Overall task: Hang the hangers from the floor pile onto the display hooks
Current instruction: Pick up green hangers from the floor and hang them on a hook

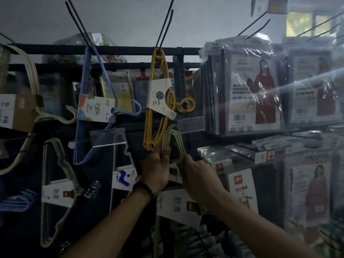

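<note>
A bundle of pale green hangers (172, 135) is held up against the dark display rack, its curved hook ends pointing upward just below the yellow hangers (158, 101). My left hand (156, 168) grips the bundle's left side and my right hand (197, 175) grips its right side near the necks. The bundle's white label card (178, 203) hangs below my wrists. The yellow hangers hang from a black double-wire display hook (164, 27). Which hook the green bundle is at is hidden behind it.
Blue hangers (87, 108) and cream hangers (28, 81) hang on hooks to the left, and grey hangers (54, 183) lower down. Plastic-wrapped garment packs (247, 90) fill the hooks on the right. A clear price tag holder (108, 136) juts out left of my hands.
</note>
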Action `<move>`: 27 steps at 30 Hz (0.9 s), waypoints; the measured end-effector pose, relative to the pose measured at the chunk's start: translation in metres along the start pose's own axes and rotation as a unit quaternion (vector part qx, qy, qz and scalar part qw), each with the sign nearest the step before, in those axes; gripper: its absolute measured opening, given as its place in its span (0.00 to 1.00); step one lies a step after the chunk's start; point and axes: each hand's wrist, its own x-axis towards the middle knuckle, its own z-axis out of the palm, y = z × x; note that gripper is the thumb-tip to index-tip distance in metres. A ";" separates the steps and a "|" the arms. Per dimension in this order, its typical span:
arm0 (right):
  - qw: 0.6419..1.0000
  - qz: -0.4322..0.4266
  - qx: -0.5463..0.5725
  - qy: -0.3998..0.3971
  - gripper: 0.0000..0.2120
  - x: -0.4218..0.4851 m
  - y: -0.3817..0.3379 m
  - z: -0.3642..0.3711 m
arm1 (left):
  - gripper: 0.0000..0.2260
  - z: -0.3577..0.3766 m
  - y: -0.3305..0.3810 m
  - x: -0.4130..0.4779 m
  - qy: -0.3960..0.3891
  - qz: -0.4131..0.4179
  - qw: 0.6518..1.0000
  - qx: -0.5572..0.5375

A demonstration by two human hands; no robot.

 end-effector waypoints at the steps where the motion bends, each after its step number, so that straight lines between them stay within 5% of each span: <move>1: 1.000 0.012 -0.014 0.000 0.05 0.002 0.003 0.001 | 0.09 0.002 0.003 -0.001 -0.001 0.007 1.000 0.004; 4: 0.997 0.029 -0.065 -0.011 0.09 0.009 0.011 -0.004 | 0.08 0.000 0.007 0.000 -0.028 0.017 0.998 0.046; 9: 0.998 0.019 -0.043 0.037 0.06 0.008 0.019 -0.026 | 0.27 -0.018 0.002 -0.011 -0.064 0.123 0.980 0.142; 18: 0.997 0.027 -0.039 0.061 0.03 0.004 0.046 -0.015 | 0.33 -0.011 -0.012 -0.028 -0.068 0.286 0.884 0.363; 27: 0.997 0.073 0.003 -0.029 0.13 0.073 0.058 0.036 | 0.29 -0.004 -0.030 -0.024 -0.184 0.173 0.839 0.482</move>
